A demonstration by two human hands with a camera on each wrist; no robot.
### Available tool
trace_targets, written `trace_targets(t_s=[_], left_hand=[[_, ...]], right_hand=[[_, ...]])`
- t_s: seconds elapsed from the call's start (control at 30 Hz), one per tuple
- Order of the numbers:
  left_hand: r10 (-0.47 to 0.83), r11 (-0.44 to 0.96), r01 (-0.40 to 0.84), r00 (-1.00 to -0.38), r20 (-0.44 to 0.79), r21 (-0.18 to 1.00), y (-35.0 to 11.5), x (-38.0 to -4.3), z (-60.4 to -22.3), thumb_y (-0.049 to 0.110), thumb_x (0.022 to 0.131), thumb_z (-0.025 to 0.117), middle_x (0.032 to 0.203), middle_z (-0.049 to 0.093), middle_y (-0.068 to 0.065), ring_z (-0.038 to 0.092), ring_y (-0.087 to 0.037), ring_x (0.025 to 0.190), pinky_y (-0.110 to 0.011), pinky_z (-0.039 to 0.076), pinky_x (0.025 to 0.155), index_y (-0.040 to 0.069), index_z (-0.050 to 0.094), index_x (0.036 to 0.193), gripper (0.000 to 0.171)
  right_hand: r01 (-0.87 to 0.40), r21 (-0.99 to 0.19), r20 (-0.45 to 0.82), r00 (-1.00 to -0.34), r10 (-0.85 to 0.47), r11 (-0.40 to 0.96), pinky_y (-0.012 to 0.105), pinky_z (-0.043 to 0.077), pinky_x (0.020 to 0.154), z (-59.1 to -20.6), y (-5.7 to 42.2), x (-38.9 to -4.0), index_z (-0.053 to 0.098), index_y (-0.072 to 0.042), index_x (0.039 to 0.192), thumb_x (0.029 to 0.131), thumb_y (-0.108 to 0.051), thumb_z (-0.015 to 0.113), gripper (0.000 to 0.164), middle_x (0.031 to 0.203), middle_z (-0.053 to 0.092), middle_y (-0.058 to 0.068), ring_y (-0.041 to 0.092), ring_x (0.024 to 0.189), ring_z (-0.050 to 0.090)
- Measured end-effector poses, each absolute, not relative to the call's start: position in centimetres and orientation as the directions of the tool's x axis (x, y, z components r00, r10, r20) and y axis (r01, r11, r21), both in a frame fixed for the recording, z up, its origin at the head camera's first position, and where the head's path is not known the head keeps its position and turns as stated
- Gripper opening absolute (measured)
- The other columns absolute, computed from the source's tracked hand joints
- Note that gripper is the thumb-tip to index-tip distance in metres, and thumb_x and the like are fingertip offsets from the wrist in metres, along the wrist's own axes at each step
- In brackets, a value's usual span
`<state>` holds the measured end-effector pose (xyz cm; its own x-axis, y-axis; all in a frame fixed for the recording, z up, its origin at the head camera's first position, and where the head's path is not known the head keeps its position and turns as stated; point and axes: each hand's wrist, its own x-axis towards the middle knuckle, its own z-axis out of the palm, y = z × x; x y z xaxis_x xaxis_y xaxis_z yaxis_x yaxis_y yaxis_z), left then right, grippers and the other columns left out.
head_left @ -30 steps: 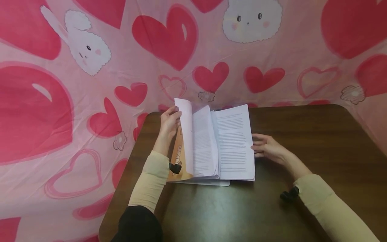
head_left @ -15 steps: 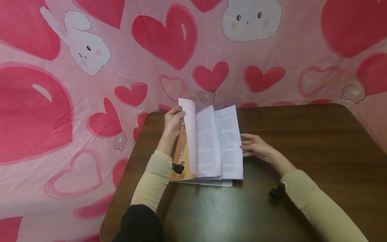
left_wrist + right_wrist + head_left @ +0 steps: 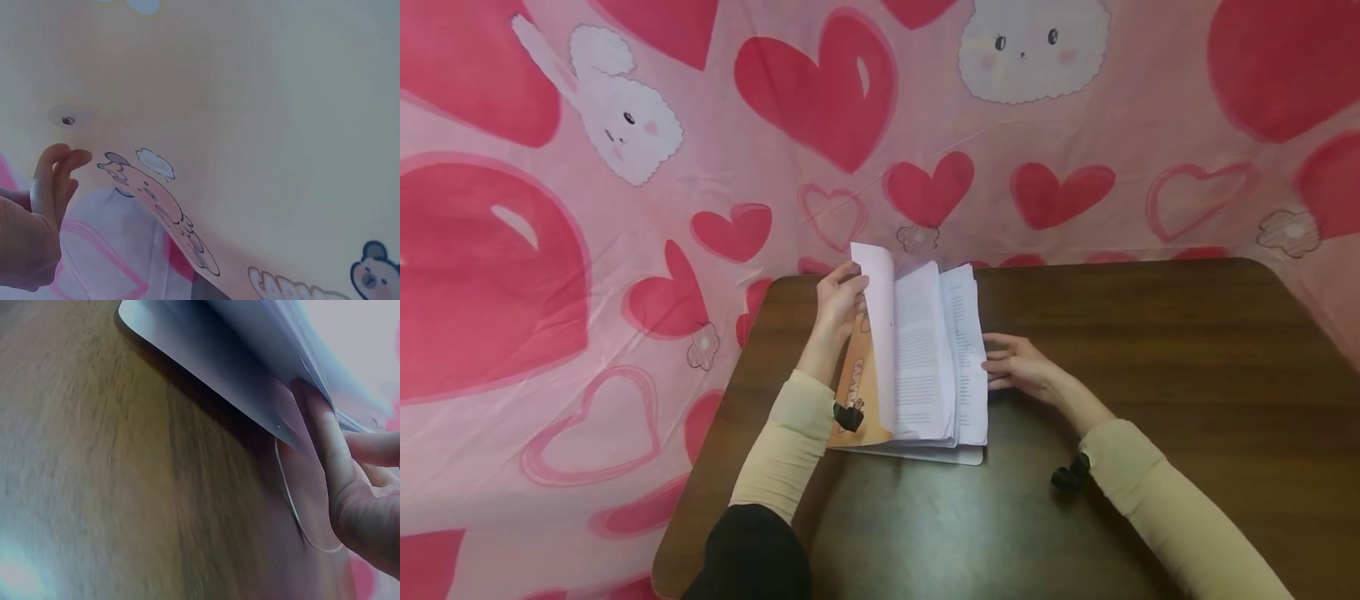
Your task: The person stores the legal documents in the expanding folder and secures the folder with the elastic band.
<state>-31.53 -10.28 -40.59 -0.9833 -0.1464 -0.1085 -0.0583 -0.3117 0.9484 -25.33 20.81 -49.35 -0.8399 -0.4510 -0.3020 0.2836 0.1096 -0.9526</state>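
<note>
An orange document folder [image 3: 875,418] with cartoon print stands partly open on the table, its cover raised and curling. My left hand [image 3: 841,298] pinches the cover near its far left edge; the left wrist view has the printed cover [image 3: 250,125] filling most of it, with a snap hole near the fingers. Inside lie printed papers [image 3: 921,367]. My right hand [image 3: 1021,365] grips the right edge of another stack of sheets [image 3: 973,408], which slants into the folder beside them. In the right wrist view, the thumb [image 3: 331,440] presses on these sheets above the folder's back flap [image 3: 206,375].
A dark wooden table [image 3: 1112,333] with rounded corners lies under everything. Behind and left hangs a pink cloth [image 3: 1000,150] with hearts and rabbits. A thin white cord [image 3: 290,497] loops out near the folder's edge. Small black cameras [image 3: 1070,475] sit at both cuffs.
My right hand has moved left, carrying its stack farther into the folder, so less of the printed sheet shows. My left hand keeps the cover raised, shifting slightly right.
</note>
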Motion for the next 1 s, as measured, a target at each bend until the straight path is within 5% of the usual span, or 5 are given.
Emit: trace_targets(t_s=[0.77,1.0], left_hand=[[-0.152,-0.305,-0.060,-0.982,-0.111,0.950,-9.9,-31.2,-40.6,-0.009,0.103,0.060,0.063,0.054,0.004,0.038,0.000,0.046,-0.014,0.033,0.046,-0.007,0.052,0.155,0.052],[-0.136,-0.318,-0.078,-0.983,-0.127,0.945,-9.7,-31.2,-40.9,-0.009,0.103,0.060,0.064,0.057,0.004,0.039,0.001,0.045,-0.013,0.033,0.045,-0.005,0.046,0.161,0.060]], right_hand=[[0.308,-0.944,-0.328,-0.829,-0.453,0.120,0.032,0.069,0.091,-49.8,17.9,-25.6,0.017,0.002,0.174,0.111,-0.002,0.053,0.072,0.171,0.036,0.037,0.020,0.118,0.071],[0.307,-0.950,-0.288,-0.808,-0.514,0.051,0.028,0.069,0.086,-50.2,17.5,-25.8,0.011,0.007,0.173,0.110,0.006,0.048,0.073,0.164,0.036,0.047,0.010,0.101,0.072]])
